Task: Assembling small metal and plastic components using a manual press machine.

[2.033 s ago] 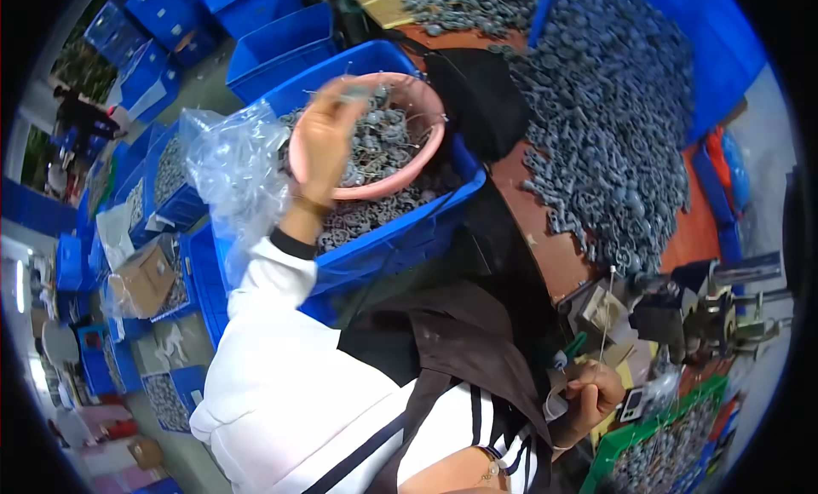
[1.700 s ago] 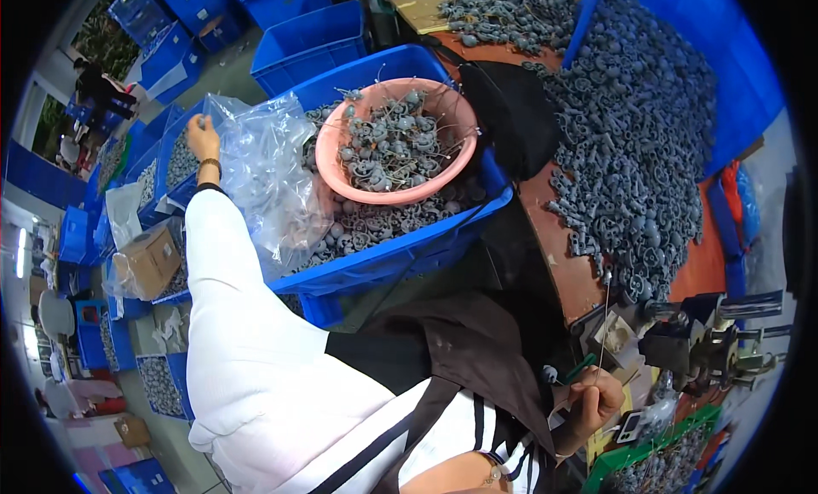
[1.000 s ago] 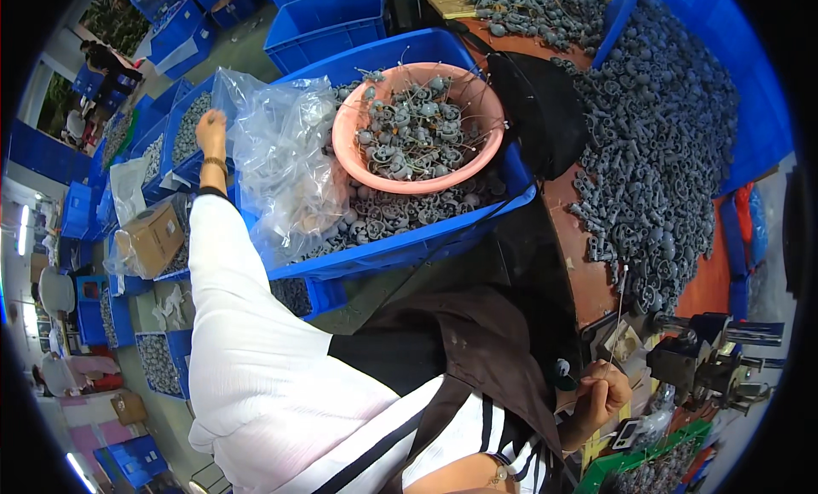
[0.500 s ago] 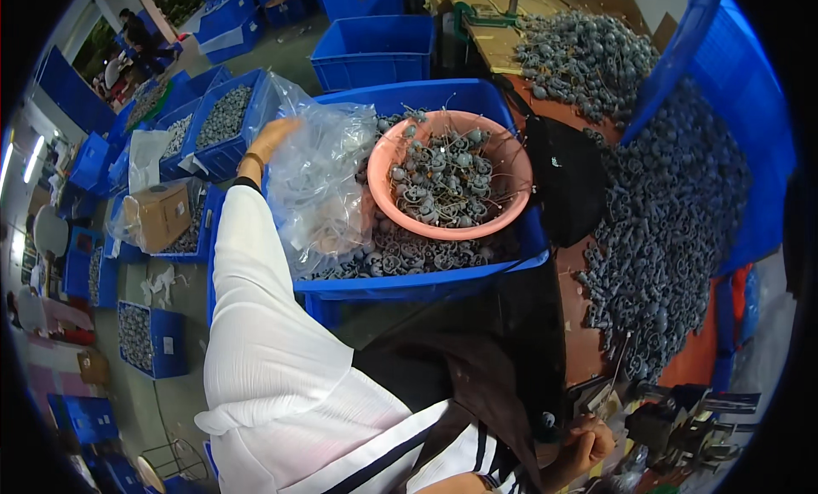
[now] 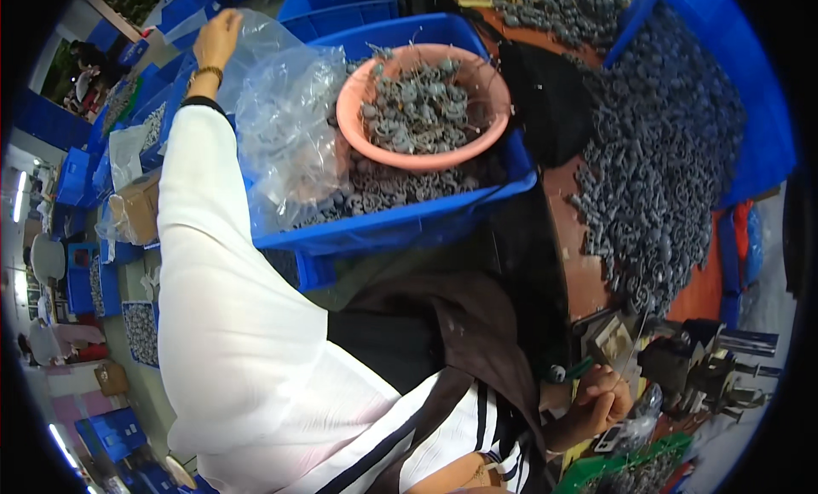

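Note:
High at the left, my left hand [image 5: 217,41] has its fingers closed on the edge of a clear plastic bag [image 5: 285,123]. The bag is pulled up over the left side of a blue bin [image 5: 375,226]. In that bin, small grey ring-shaped parts [image 5: 400,186] lie around a pink bowl [image 5: 426,160] heaped with more grey parts [image 5: 417,106]. Low at the right, my right hand [image 5: 603,402] is curled beside the workbench. A thin rod or wire rises near its fingers, and a green piece shows just behind it. What it holds is unclear.
A large heap of grey parts [image 5: 656,162] covers the bench at the right, against a tipped blue bin [image 5: 724,94]. A black bag [image 5: 545,102] hangs at the bench edge. A small bench machine [image 5: 690,358] stands near my right hand. Blue bins and a carton [image 5: 136,209] stand at the left.
My left hand has moved up and to the left, drawing the bag's edge with it. The view has shifted, and more of a green tray shows at the lower right.

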A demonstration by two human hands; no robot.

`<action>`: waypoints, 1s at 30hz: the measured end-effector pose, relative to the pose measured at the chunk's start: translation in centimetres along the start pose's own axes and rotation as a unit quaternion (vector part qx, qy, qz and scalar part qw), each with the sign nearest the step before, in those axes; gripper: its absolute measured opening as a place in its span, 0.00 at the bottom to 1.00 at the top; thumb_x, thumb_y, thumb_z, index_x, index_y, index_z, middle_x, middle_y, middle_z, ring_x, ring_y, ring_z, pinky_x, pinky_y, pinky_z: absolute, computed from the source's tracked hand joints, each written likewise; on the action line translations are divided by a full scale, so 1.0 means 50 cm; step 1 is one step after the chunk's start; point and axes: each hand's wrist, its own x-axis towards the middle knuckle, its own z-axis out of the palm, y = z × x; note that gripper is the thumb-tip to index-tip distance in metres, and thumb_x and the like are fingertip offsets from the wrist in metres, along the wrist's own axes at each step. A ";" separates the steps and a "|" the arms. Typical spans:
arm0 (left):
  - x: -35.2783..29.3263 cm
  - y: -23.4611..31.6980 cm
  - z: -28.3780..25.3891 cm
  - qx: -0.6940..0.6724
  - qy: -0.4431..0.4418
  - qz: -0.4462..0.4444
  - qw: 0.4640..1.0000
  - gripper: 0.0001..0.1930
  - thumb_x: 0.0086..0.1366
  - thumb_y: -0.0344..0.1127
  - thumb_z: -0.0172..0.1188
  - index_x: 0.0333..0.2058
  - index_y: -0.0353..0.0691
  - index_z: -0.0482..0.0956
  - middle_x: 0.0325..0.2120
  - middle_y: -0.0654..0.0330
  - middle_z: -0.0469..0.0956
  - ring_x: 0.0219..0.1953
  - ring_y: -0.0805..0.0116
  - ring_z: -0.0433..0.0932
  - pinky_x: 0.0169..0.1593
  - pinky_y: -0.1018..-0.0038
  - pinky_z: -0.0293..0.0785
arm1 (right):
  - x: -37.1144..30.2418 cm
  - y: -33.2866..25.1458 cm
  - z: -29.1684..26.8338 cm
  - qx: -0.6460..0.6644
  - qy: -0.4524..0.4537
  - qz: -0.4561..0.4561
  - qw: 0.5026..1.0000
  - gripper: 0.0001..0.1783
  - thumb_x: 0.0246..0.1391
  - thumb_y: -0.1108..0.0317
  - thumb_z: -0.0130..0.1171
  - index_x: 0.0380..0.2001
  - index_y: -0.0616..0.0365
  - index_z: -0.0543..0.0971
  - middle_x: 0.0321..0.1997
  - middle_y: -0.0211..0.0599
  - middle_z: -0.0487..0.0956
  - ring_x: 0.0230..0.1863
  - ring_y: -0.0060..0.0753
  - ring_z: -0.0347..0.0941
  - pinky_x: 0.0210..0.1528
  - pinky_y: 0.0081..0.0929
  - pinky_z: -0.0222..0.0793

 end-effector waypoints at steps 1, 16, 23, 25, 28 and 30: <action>-0.003 0.010 -0.014 0.066 0.109 0.051 0.991 0.16 0.63 0.49 0.54 0.42 0.45 0.79 0.33 0.54 0.80 0.37 0.49 0.77 0.41 0.61 0.73 | 0.002 0.002 0.002 0.013 -0.005 -0.016 1.000 0.15 0.62 0.69 0.46 0.21 0.64 0.68 0.17 0.31 0.64 0.16 0.22 0.54 0.23 0.23 0.49; -0.468 0.118 0.074 0.052 -0.428 -0.059 0.900 0.32 0.61 0.59 0.50 0.55 0.41 0.68 0.43 0.38 0.75 0.47 0.41 0.74 0.50 0.53 0.69 | -0.029 0.006 -0.018 0.021 0.009 -0.018 1.000 0.15 0.62 0.67 0.47 0.23 0.65 0.70 0.17 0.31 0.64 0.17 0.22 0.52 0.24 0.23 0.49; -0.584 -0.502 0.246 0.169 -0.426 0.024 0.889 0.18 0.60 0.37 0.44 0.34 0.35 0.82 0.37 0.41 0.78 0.42 0.40 0.76 0.46 0.55 0.72 | -0.048 0.042 -0.100 0.115 0.023 -0.073 0.990 0.14 0.62 0.68 0.46 0.23 0.64 0.71 0.15 0.30 0.63 0.16 0.21 0.53 0.22 0.20 0.47; -0.623 -0.028 0.279 0.115 -0.379 -0.130 0.909 0.17 0.60 0.37 0.45 0.33 0.34 0.82 0.36 0.42 0.78 0.41 0.40 0.77 0.45 0.54 0.73 | -0.096 0.004 -0.010 -0.026 0.097 -0.040 0.994 0.12 0.59 0.72 0.45 0.23 0.64 0.71 0.15 0.30 0.63 0.15 0.21 0.52 0.21 0.20 0.47; -0.606 -0.201 0.205 0.172 -0.420 0.015 0.891 0.14 0.57 0.36 0.50 0.29 0.33 0.82 0.33 0.42 0.79 0.33 0.43 0.79 0.38 0.52 0.74 | -0.056 -0.004 -0.016 -0.012 0.122 -0.064 0.990 0.10 0.55 0.74 0.46 0.21 0.65 0.72 0.13 0.30 0.63 0.12 0.21 0.53 0.17 0.21 0.49; -0.487 -0.281 0.155 0.132 -0.560 0.052 0.816 0.22 0.59 0.49 0.54 0.41 0.36 0.80 0.44 0.39 0.76 0.48 0.44 0.75 0.51 0.56 0.70 | -0.057 -0.006 -0.051 0.018 0.118 -0.055 0.991 0.11 0.53 0.72 0.49 0.20 0.67 0.75 0.12 0.32 0.66 0.11 0.23 0.57 0.17 0.22 0.51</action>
